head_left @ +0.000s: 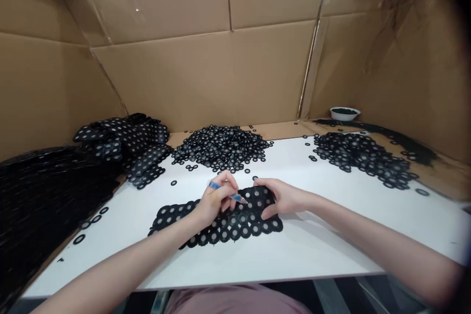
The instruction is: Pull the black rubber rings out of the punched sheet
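Note:
A black sheet of joined discs (224, 235), dotted with rows of light circles, lies across the white table in front of me. My left hand (217, 198) is closed around a blue pencil-shaped tool (238, 198). The tool's pale pointed tip is over the right half of the sheet; whether it touches a disc I cannot tell. At the sheet's right end, my right hand (283, 197) grips the edge, fingers behind the far side and thumb on the near part. The sheet is slightly folded there, and the left forearm covers part of its left half.
Behind the sheet is a heap of black rings (222, 147), with another ring pile (362, 157) at right. A white bowl (344, 114) stands at the back right. Dotted black sheets (128, 137) and shiny black plastic (47, 201) lie left. Cardboard walls (206, 78) enclose the table (316, 250).

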